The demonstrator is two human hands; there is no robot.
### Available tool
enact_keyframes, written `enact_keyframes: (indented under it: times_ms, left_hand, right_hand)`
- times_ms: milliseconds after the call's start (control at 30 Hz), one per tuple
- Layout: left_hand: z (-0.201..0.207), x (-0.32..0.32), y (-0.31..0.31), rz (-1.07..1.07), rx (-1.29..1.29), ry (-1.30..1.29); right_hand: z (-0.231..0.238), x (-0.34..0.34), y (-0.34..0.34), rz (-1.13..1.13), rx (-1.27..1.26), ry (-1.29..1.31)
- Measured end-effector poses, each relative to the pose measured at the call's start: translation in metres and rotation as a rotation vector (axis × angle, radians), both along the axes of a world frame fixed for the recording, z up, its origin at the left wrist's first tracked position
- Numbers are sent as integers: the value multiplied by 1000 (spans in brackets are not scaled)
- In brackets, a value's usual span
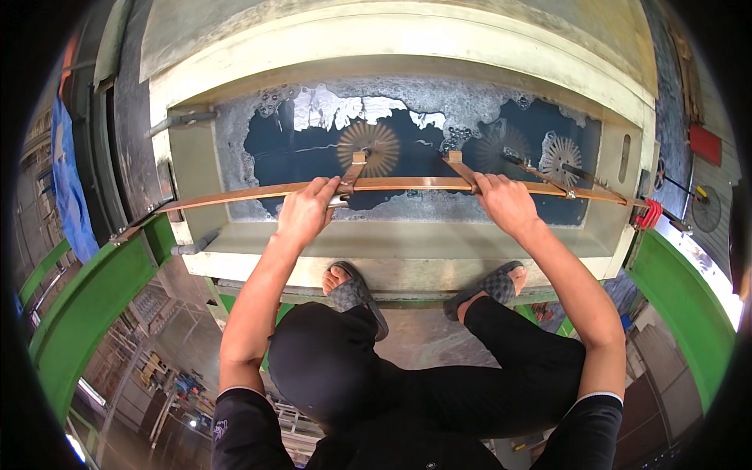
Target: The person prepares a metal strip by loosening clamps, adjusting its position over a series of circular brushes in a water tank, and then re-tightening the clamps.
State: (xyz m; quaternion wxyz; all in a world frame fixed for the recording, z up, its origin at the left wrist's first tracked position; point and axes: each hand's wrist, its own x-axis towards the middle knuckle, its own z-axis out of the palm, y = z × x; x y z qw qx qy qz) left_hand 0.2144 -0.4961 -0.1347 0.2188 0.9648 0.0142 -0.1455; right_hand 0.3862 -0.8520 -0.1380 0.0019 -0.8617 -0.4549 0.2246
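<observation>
A long copper bar [415, 184] spans the liquid-filled tank from side to side. My left hand [307, 210] is closed on a flat copper hanger [355, 168] at the bar, with a short shiny metal piece [338, 201] by its fingers. Below the upper end of this hanger, a brownish slotted disc [378, 150] shows at the liquid's surface. Farther right, my right hand [505, 205] grips a second copper hanger [460, 168] where it meets the bar. Whatever hangs below that one is hidden in the dark liquid.
Foam floats on the liquid inside the pale tank rim [392, 35]. A whitish slotted disc [560, 153] hangs at the right, beside a dim submerged one [501, 145]. Red cable [649, 214] wraps the bar's right end. Green beams [102, 305] flank me. My sandalled feet rest on the near edge.
</observation>
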Motion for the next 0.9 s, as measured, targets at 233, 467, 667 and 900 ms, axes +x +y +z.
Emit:
enact_keyframes:
  times_ms: [233,467,667,900]
  left_hand:
    - [-2,-15,6,56,33,51]
    - [-9,-11,6,28,23,-11]
    - [11,-27,20,120,-17,-109]
    - [61,-83,1,733,-140,205]
  right_hand:
    - [0,3,19,46,33,9]
    - [14,5,6,-3,163,10]
    - [24,16,35,94,440,-62]
    - [83,41,10,-73,403,-39]
